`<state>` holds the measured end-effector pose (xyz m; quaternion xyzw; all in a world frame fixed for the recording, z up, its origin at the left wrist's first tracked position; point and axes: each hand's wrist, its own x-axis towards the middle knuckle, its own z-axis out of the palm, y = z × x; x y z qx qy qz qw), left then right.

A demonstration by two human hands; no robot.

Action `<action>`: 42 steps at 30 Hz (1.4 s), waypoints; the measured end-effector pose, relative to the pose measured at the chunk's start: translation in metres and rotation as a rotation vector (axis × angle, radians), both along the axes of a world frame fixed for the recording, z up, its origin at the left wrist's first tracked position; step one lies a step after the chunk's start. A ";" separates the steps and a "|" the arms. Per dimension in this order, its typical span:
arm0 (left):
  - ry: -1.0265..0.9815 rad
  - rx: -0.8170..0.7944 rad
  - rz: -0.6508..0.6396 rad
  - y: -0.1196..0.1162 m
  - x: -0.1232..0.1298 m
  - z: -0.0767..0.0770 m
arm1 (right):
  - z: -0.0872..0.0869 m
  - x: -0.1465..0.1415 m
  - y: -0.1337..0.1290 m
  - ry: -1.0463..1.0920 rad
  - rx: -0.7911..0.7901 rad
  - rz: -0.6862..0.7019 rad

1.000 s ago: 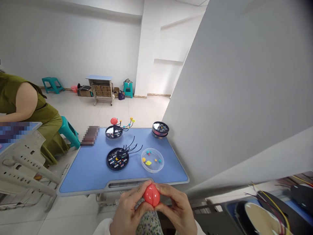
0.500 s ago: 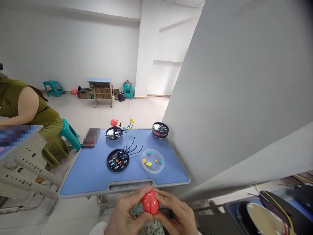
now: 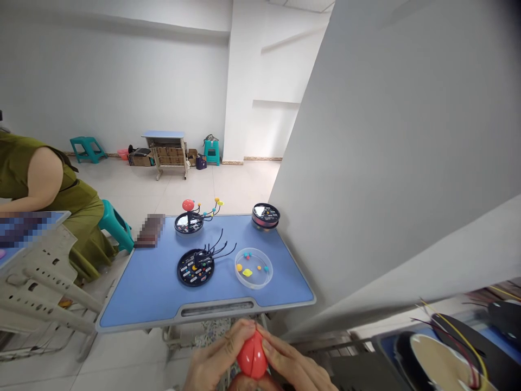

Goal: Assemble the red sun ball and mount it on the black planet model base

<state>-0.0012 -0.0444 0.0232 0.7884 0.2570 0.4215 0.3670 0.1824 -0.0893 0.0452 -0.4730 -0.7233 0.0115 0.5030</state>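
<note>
Blue is covering the tabletop (image 3: 142,293), and it is carrying most of the things. On it, the black base with bare arms (image 3: 188,279) is standing near the middle, and the clear dish (image 3: 260,281) is lying to its right. Farther back, the assembled model (image 3: 188,222) is standing on the left and the round case (image 3: 265,220) on the right. Nearer than the near edge, the left hand (image 3: 209,364) and the right hand (image 3: 297,366) are closing around the split red ball (image 3: 258,364); each grip is holding one side of it, with the seam showing between. Inside the dish, the small coloured pieces (image 3: 247,273) are lying apart from the hands.

I am judging that the two halves are being pressed together; this is calling for even force from both sides and a well-aligned seam. Compared with the earlier frame, the ball is now appearing lower, closer to the person, and the fingers are meeting more tightly at its far side. The tabletop things are keeping their places.
</note>
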 end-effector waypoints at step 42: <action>-0.315 -0.391 -0.049 0.007 0.022 0.001 | -0.028 -0.008 0.031 0.354 -0.192 0.233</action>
